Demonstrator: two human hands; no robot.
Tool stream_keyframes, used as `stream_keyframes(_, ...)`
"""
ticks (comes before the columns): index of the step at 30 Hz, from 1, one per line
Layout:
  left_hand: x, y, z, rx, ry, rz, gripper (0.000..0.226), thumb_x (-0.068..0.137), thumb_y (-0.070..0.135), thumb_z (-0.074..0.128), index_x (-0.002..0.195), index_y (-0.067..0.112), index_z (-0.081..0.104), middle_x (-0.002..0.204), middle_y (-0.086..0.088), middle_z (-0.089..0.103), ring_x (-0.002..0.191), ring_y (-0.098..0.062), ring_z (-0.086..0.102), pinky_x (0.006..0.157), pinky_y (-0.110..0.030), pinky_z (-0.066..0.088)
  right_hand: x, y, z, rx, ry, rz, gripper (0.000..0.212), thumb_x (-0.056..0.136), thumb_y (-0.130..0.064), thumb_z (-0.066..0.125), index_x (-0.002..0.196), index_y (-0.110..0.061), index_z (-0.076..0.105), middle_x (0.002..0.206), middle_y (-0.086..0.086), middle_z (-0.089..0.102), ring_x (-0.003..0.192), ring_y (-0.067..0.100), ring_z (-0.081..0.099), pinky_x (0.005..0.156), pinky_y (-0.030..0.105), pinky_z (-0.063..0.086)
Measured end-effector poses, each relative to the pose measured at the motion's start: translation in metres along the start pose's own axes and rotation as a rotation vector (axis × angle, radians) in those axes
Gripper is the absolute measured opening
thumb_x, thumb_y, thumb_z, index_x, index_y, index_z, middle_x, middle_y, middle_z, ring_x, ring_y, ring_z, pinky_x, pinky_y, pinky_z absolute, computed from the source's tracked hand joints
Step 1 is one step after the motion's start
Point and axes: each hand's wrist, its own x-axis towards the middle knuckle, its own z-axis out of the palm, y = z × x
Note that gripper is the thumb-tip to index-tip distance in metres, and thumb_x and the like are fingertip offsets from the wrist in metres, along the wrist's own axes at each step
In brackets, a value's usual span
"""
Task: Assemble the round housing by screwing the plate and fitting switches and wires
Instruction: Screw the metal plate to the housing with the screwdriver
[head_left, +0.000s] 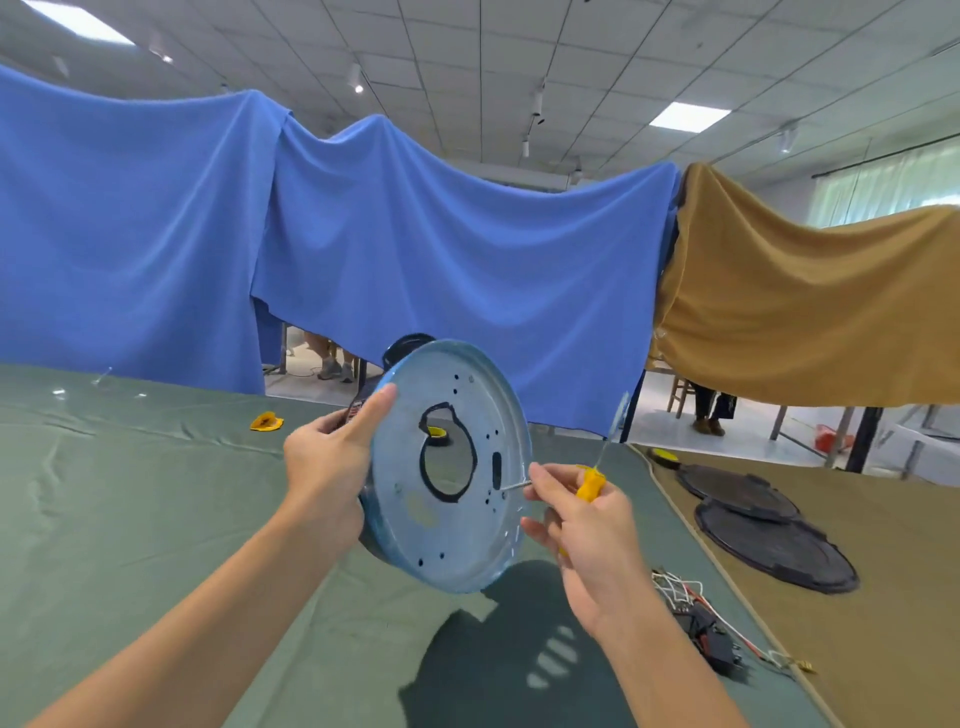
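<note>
so the left hand (324, 467) has the round housing (402, 348) lifted off the green table cloth (130, 493) and tipped up on edge, pale blue plate (447, 535) facing the camera. fingers curl round the back of the rim and the thumb lies flat along the plate's upper left edge. only slivers of the black housing peek out behind the plate, at the top and lower left. the plate has a big black-lined opening in the middle and a small oval slot beside it.

right hand (587, 540) is doing two things at once: thumb and forefinger pinch a small silver screw (517, 486) with its tip right at the plate, just beside the oval slot, and the other fingers wrap a yellow-handled screwdriver (591, 486), shaft poking up and away from the plate. can't tell if the screw is actually in a hole.

on the table near the right wrist there's a tangle of white and red wires (680, 592) with black switch parts (706, 634). on the brown cloth (883, 649) to the right, two black round covers (774, 545) overlap. a yellow bit (266, 421) sits further back on the green cloth, well apart from it all.
</note>
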Motion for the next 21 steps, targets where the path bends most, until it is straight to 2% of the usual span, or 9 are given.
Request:
stream_keyframes(2, -0.001, 0.003, -0.006, -0.048, 0.007, -0.095, 0.027, 0.068, 0.035, 0.088, 0.063, 0.013, 0.072, 0.07, -0.003, 0.075, 0.053, -0.019, 0.069, 0.049, -0.028, 0.055, -0.002, -0.002, 0.003, -0.037, -0.037, -0.018, 0.007, 0.085, -0.008, 0.072, 0.078, -0.009, 0.069, 0.071, 0.007, 0.07, 0.06, 0.007, 0.064, 0.056, 0.026, 0.055)
stream_keyframes(3, -0.001, 0.003, -0.009, -0.057, 0.003, -0.134, 0.028, 0.067, 0.036, 0.088, 0.063, 0.013, 0.072, 0.069, -0.004, 0.075, 0.052, -0.02, 0.069, 0.048, -0.029, 0.055, -0.003, -0.002, 0.005, -0.054, -0.065, -0.024, 0.009, 0.084, -0.007, 0.073, 0.076, -0.011, 0.071, 0.072, 0.007, 0.072, 0.065, 0.009, 0.066, 0.055, 0.024, 0.054)
stream_keyframes(6, -0.002, 0.002, -0.02, -0.044, -0.022, -0.269, 0.039, 0.068, 0.044, 0.085, 0.081, 0.01, 0.071, 0.065, -0.003, 0.071, 0.049, -0.021, 0.064, 0.048, -0.03, 0.054, -0.004, -0.005, 0.011, -0.119, -0.161, -0.017, 0.009, 0.083, -0.006, 0.073, 0.077, -0.012, 0.073, 0.078, 0.007, 0.075, 0.067, 0.007, 0.068, 0.057, 0.024, 0.052)
stream_keyframes(9, -0.003, -0.005, -0.029, 0.031, -0.037, -0.386, 0.04, 0.071, 0.051, 0.079, 0.071, 0.014, 0.062, 0.042, 0.002, 0.05, 0.03, -0.018, 0.046, 0.035, -0.021, 0.042, -0.005, -0.005, 0.021, -0.159, -0.223, -0.004, 0.004, 0.085, -0.005, 0.071, 0.084, -0.008, 0.074, 0.082, 0.008, 0.076, 0.071, 0.005, 0.07, 0.059, 0.024, 0.052)
stream_keyframes(11, -0.003, -0.009, -0.033, 0.071, -0.04, -0.465, 0.045, 0.07, 0.052, 0.079, 0.065, 0.014, 0.057, 0.038, 0.002, 0.042, 0.028, -0.019, 0.041, 0.037, -0.02, 0.041, -0.004, -0.003, 0.027, -0.192, -0.266, 0.007, 0.005, 0.087, -0.005, 0.069, 0.087, -0.008, 0.074, 0.082, 0.006, 0.076, 0.074, 0.005, 0.071, 0.058, 0.022, 0.052)
stream_keyframes(14, 0.003, -0.013, -0.04, 0.155, -0.029, -0.595, 0.05, 0.066, 0.053, 0.081, 0.069, 0.011, 0.054, 0.047, -0.003, 0.045, 0.042, -0.023, 0.047, 0.052, -0.028, 0.038, -0.003, 0.002, 0.035, -0.276, -0.312, 0.01, 0.006, 0.088, -0.009, 0.069, 0.09, -0.011, 0.075, 0.082, 0.002, 0.076, 0.08, 0.006, 0.071, 0.06, 0.021, 0.053)
stream_keyframes(17, 0.013, -0.019, -0.05, 0.166, -0.023, -0.671, 0.057, 0.066, 0.054, 0.081, 0.085, 0.007, 0.056, 0.066, -0.008, 0.048, 0.059, -0.026, 0.049, 0.056, -0.036, 0.042, 0.001, 0.009, 0.04, -0.306, -0.312, 0.009, 0.006, 0.088, -0.011, 0.069, 0.091, -0.013, 0.075, 0.081, 0.0, 0.076, 0.083, 0.007, 0.071, 0.062, 0.022, 0.054)
stream_keyframes(21, 0.024, -0.029, -0.062, 0.177, -0.038, -0.678, 0.066, 0.066, 0.054, 0.082, 0.098, 0.002, 0.059, 0.084, -0.013, 0.055, 0.067, -0.03, 0.054, 0.061, -0.04, 0.047, 0.01, 0.022, 0.046, -0.357, -0.335, 0.033, 0.007, 0.088, -0.012, 0.069, 0.088, -0.016, 0.074, 0.08, -0.002, 0.076, 0.081, 0.007, 0.071, 0.065, 0.025, 0.051)
